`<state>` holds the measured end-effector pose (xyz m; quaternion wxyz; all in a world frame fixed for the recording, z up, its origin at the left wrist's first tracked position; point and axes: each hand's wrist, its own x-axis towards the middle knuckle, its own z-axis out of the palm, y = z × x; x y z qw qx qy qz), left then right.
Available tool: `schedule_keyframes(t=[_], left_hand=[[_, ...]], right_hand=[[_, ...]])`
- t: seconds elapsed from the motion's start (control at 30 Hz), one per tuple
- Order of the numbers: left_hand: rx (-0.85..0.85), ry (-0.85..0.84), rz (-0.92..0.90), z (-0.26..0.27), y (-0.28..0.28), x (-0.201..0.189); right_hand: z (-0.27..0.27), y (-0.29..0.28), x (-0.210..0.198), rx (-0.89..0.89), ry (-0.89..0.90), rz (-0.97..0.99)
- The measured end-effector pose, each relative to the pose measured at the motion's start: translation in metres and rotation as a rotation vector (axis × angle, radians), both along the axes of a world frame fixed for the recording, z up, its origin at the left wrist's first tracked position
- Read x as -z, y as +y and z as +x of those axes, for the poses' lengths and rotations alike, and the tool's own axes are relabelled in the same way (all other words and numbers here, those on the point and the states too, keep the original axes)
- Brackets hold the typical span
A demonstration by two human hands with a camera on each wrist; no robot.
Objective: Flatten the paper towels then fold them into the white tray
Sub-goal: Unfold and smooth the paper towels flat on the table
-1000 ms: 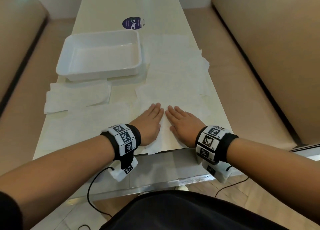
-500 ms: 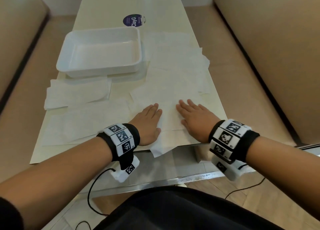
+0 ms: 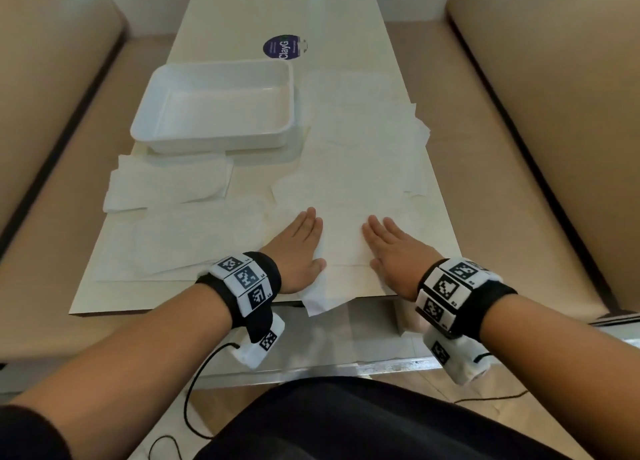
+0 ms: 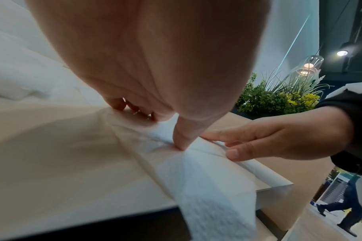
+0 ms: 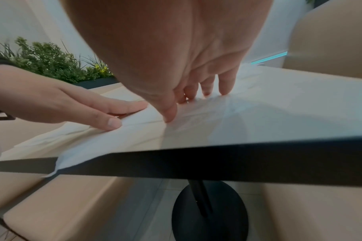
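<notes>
Both hands are being pressed flat on one paper towel at the near edge of the surface. The left hand is being laid palm down with fingers straight and together, thumb out to the side, nothing being gripped. The right hand is being laid the same way, fingers extended, just beside the left with a bare strip of towel between them. In the left wrist view the left hand is being seen with its thumb tip touching the towel, and the right hand is lying flat next to it. In the right wrist view the right hand is touching the sheet with its fingertips, with the left hand flat beside it. A corner of this towel is hanging over the near edge between the wrists.

More paper towels are being left spread out: some overlapping sheets along the right edge, one wide sheet toward the near left corner, and a folded one at the left edge just in front of the tray. The white tray is sitting toward the left edge, farther back, with nothing seen inside it. A round dark sticker is lying just behind the tray. Marker-printed wristbands are being worn on both wrists.
</notes>
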<state>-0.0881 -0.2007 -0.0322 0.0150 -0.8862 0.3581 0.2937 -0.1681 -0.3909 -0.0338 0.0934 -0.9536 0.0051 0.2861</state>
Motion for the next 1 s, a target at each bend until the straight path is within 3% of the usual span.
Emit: schedule_keyframes(t=[0.27,0.5,0.67,0.8,0.9,1.0], left_hand=[[-0.04,0.037,-0.053,0.006,0.002,0.002],[-0.102,0.015,-0.239,-0.006,-0.006,-0.001],[-0.074,-0.014,-0.302,-0.018,-0.021,-0.007],[-0.072,-0.08,-0.212,-0.021,-0.031,-0.006],[-0.115,-0.148,-0.248,-0.022,-0.035,-0.009],[-0.246,-0.187,-0.384,-0.018,-0.032,-0.017]], right_hand=[[-0.002,-0.015,-0.011,-0.047,0.027,-0.051],[-0.002,-0.023,-0.012,-0.161,-0.093,-0.094],[0.0,-0.026,-0.015,-0.119,-0.066,-0.034],[0.002,-0.029,-0.021,-0.096,-0.157,0.047],[0.003,-0.031,-0.022,-0.058,-0.202,0.077],[-0.001,-0.029,-0.024,-0.023,-0.458,0.122]])
